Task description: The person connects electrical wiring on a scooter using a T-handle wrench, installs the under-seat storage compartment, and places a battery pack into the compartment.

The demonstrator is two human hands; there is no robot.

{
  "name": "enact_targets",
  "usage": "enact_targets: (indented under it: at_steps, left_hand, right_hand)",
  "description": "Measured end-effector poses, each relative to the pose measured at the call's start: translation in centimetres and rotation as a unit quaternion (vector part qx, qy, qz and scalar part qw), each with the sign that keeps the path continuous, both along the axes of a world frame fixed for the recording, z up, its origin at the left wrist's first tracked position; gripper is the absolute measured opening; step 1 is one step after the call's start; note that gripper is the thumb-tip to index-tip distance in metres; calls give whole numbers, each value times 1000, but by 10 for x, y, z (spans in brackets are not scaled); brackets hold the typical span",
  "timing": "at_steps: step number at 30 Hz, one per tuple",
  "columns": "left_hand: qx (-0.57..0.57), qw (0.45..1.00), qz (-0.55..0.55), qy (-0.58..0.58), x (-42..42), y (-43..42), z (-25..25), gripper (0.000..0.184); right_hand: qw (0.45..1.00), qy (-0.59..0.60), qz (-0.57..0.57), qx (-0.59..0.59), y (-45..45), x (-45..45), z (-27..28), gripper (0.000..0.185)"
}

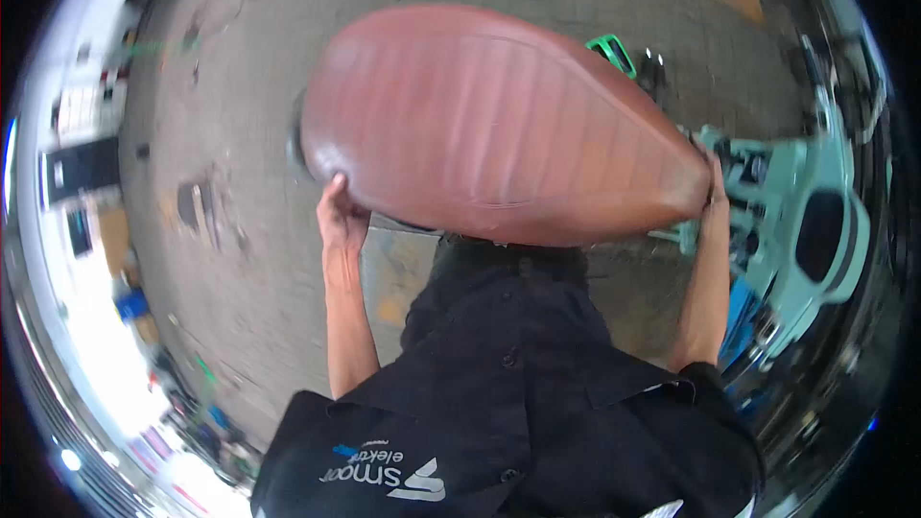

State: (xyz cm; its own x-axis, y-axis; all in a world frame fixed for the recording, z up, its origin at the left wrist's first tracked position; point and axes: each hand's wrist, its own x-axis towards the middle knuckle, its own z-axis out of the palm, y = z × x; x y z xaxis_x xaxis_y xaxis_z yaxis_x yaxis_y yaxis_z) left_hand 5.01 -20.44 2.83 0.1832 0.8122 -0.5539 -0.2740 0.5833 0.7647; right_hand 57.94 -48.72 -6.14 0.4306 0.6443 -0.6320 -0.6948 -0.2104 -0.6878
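Note:
A long reddish-brown padded scooter seat (489, 125) with ribbed stitching is held up in front of my body. My left hand (342, 216) grips its wide end at the lower edge, thumb on the top surface and the other fingers mostly hidden underneath. At the narrow, pointed end, my right hand (712, 182) is wrapped around the tip, with most of its fingers out of sight behind the seat. The seat's underside does not show, apart from a thin dark strip along the lower edge.
A mint-green scooter body (796, 221) stands close by on the right, near my right forearm. Beyond the seat, a bright green frame-like part (612, 55) is on the paved floor (240, 115). Shelves and boxes (115, 240) line the left side.

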Motion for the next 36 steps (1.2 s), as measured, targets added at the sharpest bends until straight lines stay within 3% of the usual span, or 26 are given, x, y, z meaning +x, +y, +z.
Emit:
enact_targets:
  at_steps: [1,3,7,11,15,19,20,22,24,25,26,28,31,33,35,36]
  left_hand:
    - [13,1000,-12,-11,12,-7,15,59]
    - [18,1000,-12,13,6,-3,-5,63]
    - [74,996,-31,48,40,-15,34,78]
    - [137,987,-79,-20,55,-13,60,89]
    - [149,988,-12,31,80,-17,51,102]
    - [144,988,-35,39,77,-19,65,112]
    - [165,985,-37,45,80,-21,61,110]
    - [170,982,-50,69,87,-30,61,110]
    - [181,972,-88,121,95,-40,67,110]
    - [178,967,-112,143,98,-45,75,110]
    - [177,965,-121,150,100,-49,77,109]
    - [170,962,-139,162,105,-53,78,107]
    - [166,963,-159,140,99,-49,77,107]
    - [159,962,-179,132,93,-45,70,109]
    - [171,971,-163,23,87,-46,46,106]
    - [143,979,-98,-105,89,-42,34,95]
  right_hand:
    - [1000,-1,12,-14,-1,0,-3,44]
    - [999,3,31,-43,-5,-4,-10,45]
    - [991,11,69,-111,-15,-8,-18,46]
    - [981,18,94,-171,-22,-5,-19,48]
    - [970,13,108,-217,-27,12,-20,50]
    - [940,-77,156,-293,-16,55,-30,52]
    - [850,-249,278,-371,-13,105,-55,48]
    - [797,-470,320,-201,51,78,-10,49]
    - [823,-510,238,-83,154,-8,92,54]
    - [800,-550,238,-19,198,-62,146,58]
    - [738,-624,249,60,236,-109,188,55]
    - [716,-621,287,139,273,-175,237,59]
    - [582,-693,374,202,290,-225,252,67]
    - [513,-711,421,231,299,-256,251,59]
    - [341,-777,490,200,316,-278,258,52]
    - [357,-769,492,197,319,-281,260,44]
